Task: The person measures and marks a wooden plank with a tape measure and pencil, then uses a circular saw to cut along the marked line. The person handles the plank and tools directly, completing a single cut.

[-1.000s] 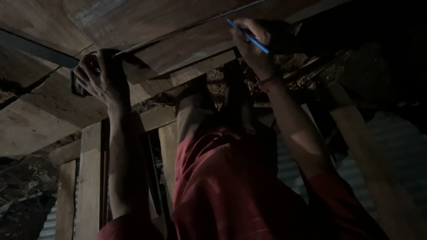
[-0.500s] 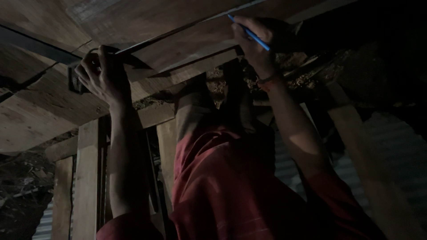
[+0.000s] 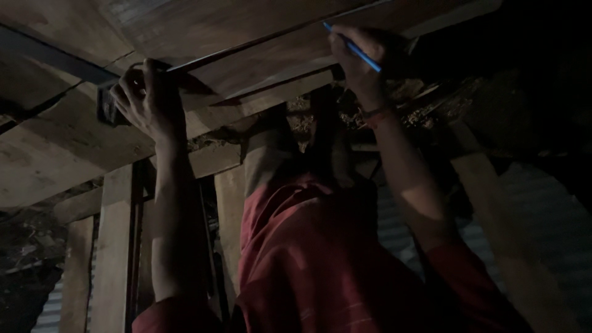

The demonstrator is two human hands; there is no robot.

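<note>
We hold the thin dark straightedge (image 3: pixel 246 52) flat against the broad brown wooden board (image 3: pixel 203 24) and draw the slim blue pencil (image 3: pixel 353 47) along its edge without rocking. Our left hand (image 3: pixel 148 102) is closed over the straightedge's dark stock at 9 o'clock; our right hand (image 3: pixel 364 55) pinches the pencil at 2 o'clock, tip on the board.

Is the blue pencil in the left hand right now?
No, the blue pencil sits in the right hand against the wooden board, while the left hand presses a dark square.
</note>
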